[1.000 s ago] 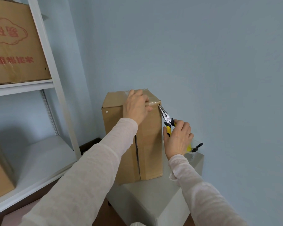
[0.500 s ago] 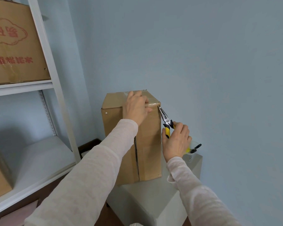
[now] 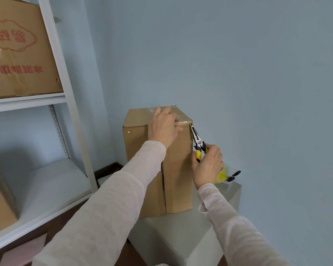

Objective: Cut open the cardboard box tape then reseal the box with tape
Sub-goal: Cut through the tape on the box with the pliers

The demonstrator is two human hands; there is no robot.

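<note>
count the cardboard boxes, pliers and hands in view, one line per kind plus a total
cardboard boxes: 3 (taped box, upper-shelf box, lower-shelf box)
needle-nose pliers: 1
hands: 2 (left hand, right hand)
total: 6

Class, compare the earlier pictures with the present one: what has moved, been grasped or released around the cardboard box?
Nothing clearly changed. The left hand still holds the cardboard box at its taped top edge, and the right hand still grips the yellow-handled pliers, tips at the box's top right corner. Only the view shifts slightly.
</note>
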